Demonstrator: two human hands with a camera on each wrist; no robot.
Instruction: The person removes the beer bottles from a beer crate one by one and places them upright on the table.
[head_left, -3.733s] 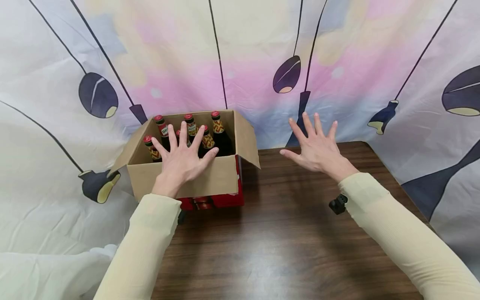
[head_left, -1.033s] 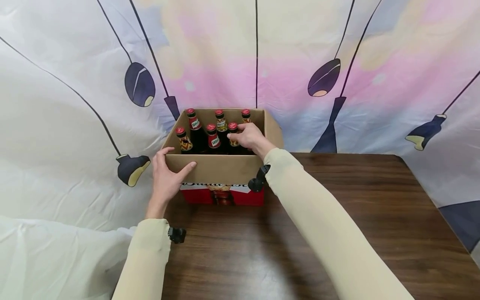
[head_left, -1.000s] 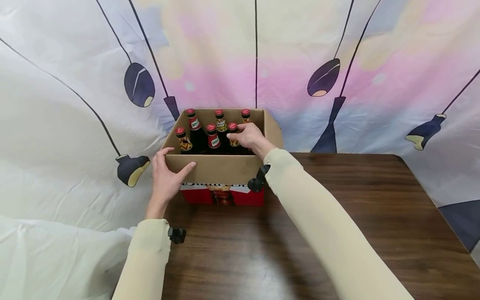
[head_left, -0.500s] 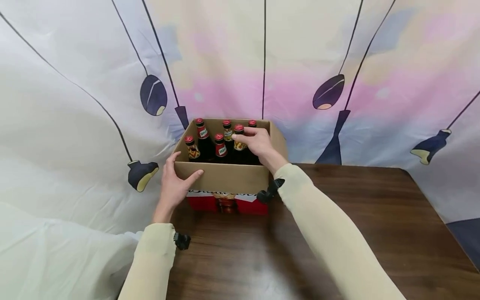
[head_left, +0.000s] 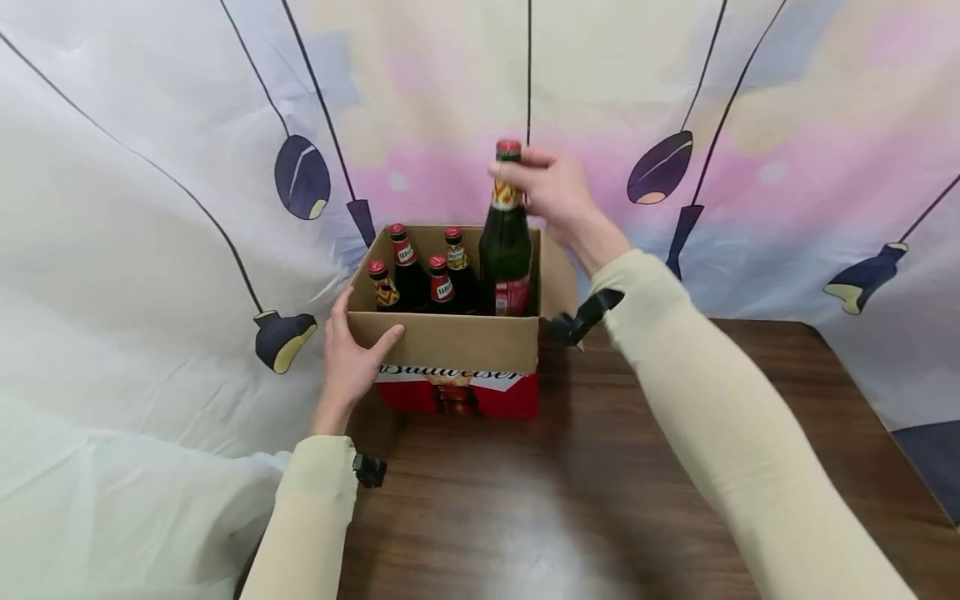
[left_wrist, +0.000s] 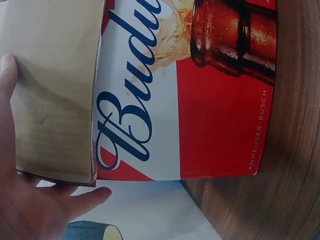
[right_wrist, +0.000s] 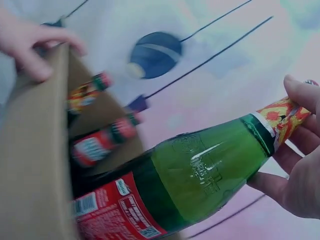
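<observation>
My right hand [head_left: 558, 192] grips a green glass beer bottle [head_left: 506, 246] by its neck, under the red cap. The bottle is upright, mostly above the cardboard box [head_left: 446, 343], its base still hidden behind the front flap. In the right wrist view, thumb and fingers wrap the yellow-red neck label [right_wrist: 282, 120]. My left hand [head_left: 351, 367] holds the box's front left corner, thumb on the outside of the front flap [left_wrist: 55, 100] and fingers round the side. Several more bottles with red caps stand inside, among them a red-labelled one [head_left: 442, 286].
The box stands on a dark wood table [head_left: 480, 492], near its back left. A patterned cloth [head_left: 615, 75] hangs close behind it. The right side flap [head_left: 557, 275] sticks outward. White fabric [head_left: 127, 517] lies at the left.
My right hand, first spread above the table, reached into the box, took the bottle's neck and raised it. My left hand went from spread over the box to holding its left corner.
</observation>
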